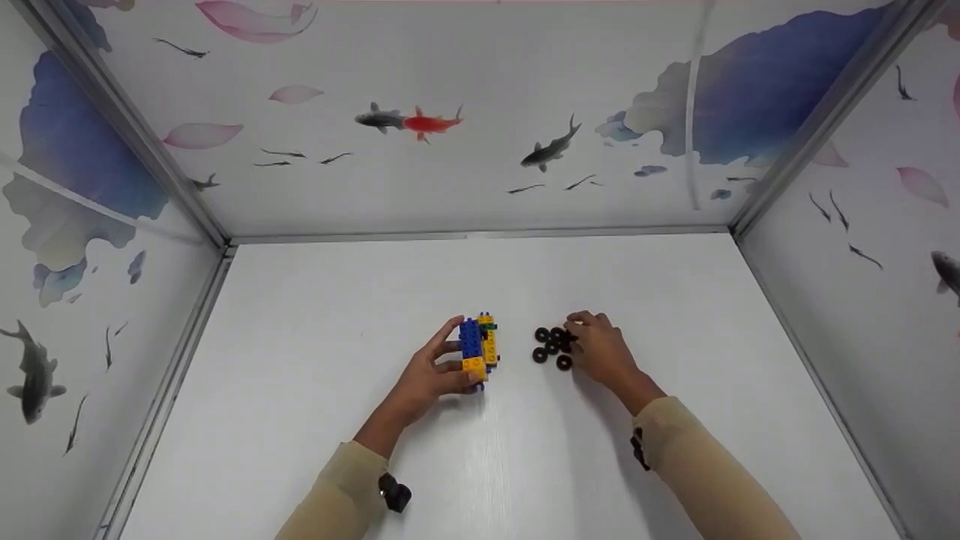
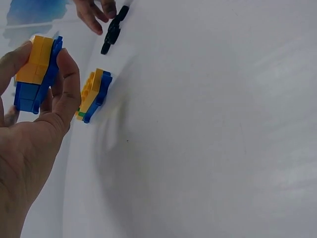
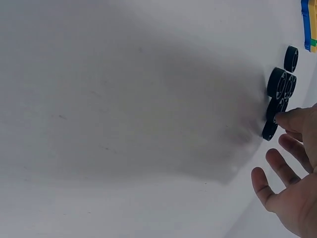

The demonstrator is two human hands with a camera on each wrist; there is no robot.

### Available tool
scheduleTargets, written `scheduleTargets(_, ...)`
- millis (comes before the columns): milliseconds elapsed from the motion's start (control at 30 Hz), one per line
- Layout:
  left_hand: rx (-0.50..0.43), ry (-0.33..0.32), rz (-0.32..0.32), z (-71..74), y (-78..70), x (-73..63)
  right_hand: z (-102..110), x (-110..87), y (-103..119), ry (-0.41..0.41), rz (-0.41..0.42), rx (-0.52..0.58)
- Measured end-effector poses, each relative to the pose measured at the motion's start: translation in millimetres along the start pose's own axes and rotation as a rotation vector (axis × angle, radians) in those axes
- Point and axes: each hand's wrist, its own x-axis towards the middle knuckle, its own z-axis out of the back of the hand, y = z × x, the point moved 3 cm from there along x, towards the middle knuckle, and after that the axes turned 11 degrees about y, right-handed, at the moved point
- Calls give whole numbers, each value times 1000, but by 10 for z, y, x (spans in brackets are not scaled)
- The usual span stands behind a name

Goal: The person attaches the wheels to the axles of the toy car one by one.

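Note:
My left hand (image 1: 427, 379) grips a toy-brick vehicle body (image 1: 471, 339) of blue and yellow pieces, fingers on its far end and thumb on its near end. In the left wrist view this body (image 2: 35, 64) is held up off the table. Just right of it a second brick body (image 1: 490, 346), yellow with blue and some green, lies on the table. My right hand (image 1: 604, 351) is at the right side of a cluster of small black toy wheels (image 1: 540, 355). Its thumb touches a wheel (image 3: 277, 111) in the right wrist view, while the other fingers are spread loosely.
The white table (image 1: 300, 375) is bounded by a back wall (image 1: 480, 195) and side walls printed with fish and petals. Each sleeve has a dark device (image 1: 394, 493) near the wrist.

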Motion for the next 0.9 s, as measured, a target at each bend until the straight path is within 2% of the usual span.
scheduleTargets(400,-19,-6,-4,13,0,-25,-27,2,-54,27,-70,55)
scheduleTargets(900,-9,-10,-2,17,29,-6,13,-47,-76,-53,-16,116)
